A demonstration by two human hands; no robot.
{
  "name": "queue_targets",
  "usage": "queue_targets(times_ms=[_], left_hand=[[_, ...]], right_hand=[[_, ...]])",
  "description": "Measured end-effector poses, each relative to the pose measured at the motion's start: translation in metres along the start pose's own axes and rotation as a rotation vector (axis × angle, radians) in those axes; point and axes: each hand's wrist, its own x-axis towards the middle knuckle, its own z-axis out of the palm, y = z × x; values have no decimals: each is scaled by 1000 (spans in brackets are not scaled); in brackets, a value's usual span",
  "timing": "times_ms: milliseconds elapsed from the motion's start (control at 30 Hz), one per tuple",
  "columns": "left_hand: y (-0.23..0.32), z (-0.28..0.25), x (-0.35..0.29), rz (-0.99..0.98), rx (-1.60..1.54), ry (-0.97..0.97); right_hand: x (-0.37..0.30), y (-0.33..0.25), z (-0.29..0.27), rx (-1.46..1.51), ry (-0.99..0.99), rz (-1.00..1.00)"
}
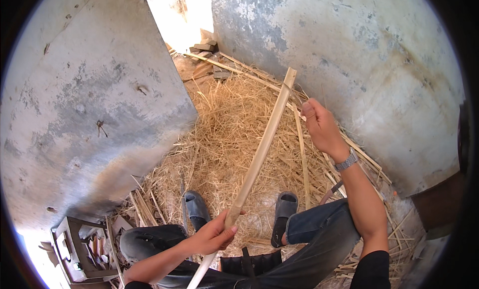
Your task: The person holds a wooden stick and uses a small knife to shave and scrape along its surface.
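I sit with a long pale bamboo slat slanting up from my lap toward the far wall. My left hand grips the slat near its lower end, just above my knees. My right hand, a metal watch on its wrist, is raised to the right of the slat's upper part. Its fingers are pinched on a thin bamboo strip that runs from the slat's top end to the hand. Another thin strip hangs down below that hand toward the floor.
A pile of dry straw-like shavings covers the floor between two stained concrete walls. My feet wear grey sandals. A tool handle lies by my right knee. A metal box stands at lower left, and bricks lie in the far gap.
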Motion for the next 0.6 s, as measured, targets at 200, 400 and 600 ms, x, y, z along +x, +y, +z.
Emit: queue_targets(times_ms=[200, 400, 600], left_hand=[[41, -10, -20, 45, 428, 137], [44, -5, -24, 35, 540, 155], [34, -7, -24, 75, 544, 169]], right_hand=[[-9, 0, 1, 33, 148, -29], [7, 8, -10, -39, 348, -142], [0, 1, -3, -115, 239, -166]])
